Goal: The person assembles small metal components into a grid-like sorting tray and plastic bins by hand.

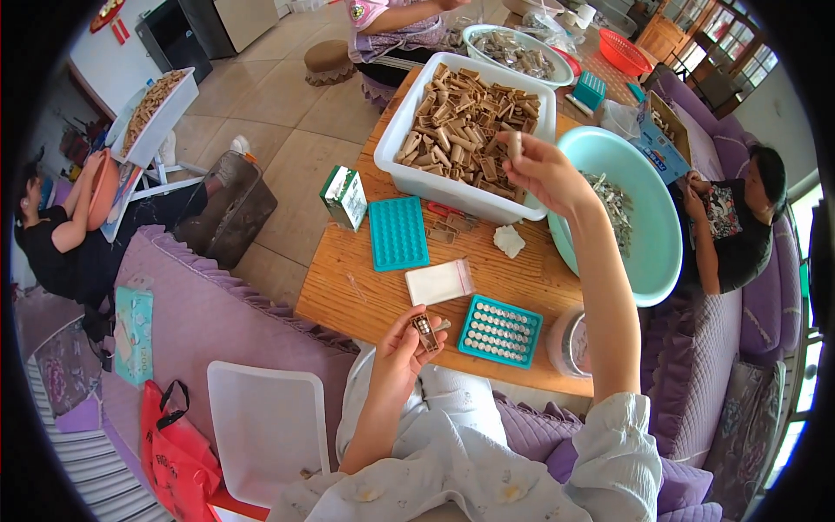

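Note:
My left hand (393, 364), near the table's front edge, grips a small brown plastic casing (425, 333) with small white parts inside. A small pale piece sticks out beside its fingers, too small to name. Raised over the right side of a white bin (398, 170), my right hand (551, 177) pinches a tan plastic shell (515, 146). Similar brown shells (465, 130) are heaped in that bin. Just right of my left hand lies a teal tray (464, 342) with rows of round white pieces. A flat white pack (437, 283) in clear plastic lies behind it.
A second teal tray (398, 233), a green-and-white box (344, 197) and red-handled scissors (444, 209) are on the wooden table. A jar (570, 342) stands at the right edge. Beyond is a turquoise basin (654, 244). Other people sit at left, right and far side.

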Available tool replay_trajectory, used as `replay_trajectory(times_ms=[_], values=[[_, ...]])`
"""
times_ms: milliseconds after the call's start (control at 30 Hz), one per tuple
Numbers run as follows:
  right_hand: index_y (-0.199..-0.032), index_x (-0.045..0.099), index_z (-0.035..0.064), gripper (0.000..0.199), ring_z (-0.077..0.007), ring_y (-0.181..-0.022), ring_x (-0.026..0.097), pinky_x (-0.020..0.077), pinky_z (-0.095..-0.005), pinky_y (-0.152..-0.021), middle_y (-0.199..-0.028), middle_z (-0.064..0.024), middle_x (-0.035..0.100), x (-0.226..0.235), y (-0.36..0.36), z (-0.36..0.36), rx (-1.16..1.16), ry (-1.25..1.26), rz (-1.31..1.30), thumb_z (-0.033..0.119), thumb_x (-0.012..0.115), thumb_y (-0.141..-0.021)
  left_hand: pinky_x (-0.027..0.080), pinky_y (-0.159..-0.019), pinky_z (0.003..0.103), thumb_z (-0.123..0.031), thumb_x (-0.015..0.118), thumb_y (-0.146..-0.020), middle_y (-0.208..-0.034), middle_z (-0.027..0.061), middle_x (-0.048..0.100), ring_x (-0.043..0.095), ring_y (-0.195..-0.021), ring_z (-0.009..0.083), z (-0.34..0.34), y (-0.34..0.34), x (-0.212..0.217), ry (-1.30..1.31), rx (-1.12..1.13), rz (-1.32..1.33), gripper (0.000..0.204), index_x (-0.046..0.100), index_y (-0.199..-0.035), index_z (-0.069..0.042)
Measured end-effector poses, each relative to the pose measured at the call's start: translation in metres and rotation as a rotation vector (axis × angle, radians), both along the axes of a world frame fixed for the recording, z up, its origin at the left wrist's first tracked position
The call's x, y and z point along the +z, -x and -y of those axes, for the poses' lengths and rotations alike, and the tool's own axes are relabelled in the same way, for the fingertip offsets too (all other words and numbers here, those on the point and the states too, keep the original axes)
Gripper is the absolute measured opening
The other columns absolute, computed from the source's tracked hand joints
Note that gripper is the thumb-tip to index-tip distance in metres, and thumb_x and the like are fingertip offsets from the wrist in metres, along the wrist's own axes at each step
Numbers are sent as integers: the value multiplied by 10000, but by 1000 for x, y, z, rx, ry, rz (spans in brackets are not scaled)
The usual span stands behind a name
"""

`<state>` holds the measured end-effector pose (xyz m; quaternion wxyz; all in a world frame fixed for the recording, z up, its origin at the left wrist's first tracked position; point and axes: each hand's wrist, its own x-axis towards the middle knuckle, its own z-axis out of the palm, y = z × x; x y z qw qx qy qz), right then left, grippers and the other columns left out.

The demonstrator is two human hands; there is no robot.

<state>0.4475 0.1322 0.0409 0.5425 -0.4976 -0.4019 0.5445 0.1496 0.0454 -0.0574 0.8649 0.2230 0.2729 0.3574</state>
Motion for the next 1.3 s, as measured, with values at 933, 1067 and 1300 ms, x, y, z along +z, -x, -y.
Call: replay_trajectory(times_ms=[933,1067,1300], values=[[-1016,563,-29,260,-175,-945,519,415,-272,-825,-1019,-108,534,-31,181,241,-574,-207,10,2,603,-761,437,-852,289,9,582,-777,-1083,139,539,533,-1009,204,79,-16,53,-555,64,47,361,463,-1118,15],[-1013,559,-8,268,-195,-967,513,397,-290,-856,-1001,-104,548,-41,197,235,-699,-313,32,-20,605,-750,426,-885,305,43,566,-775,-1106,150,526,511,-1048,220,84,-24,52,-608,88,107,342,463,-1100,14],[-1003,569,-4,259,-185,-938,525,404,-285,-837,-980,-96,564,-41,197,237,-702,-294,117,-4,616,-748,421,-902,314,67,544,-780,-1118,158,517,486,-1081,234,85,-27,54,-655,80,139,335,458,-1099,14]])
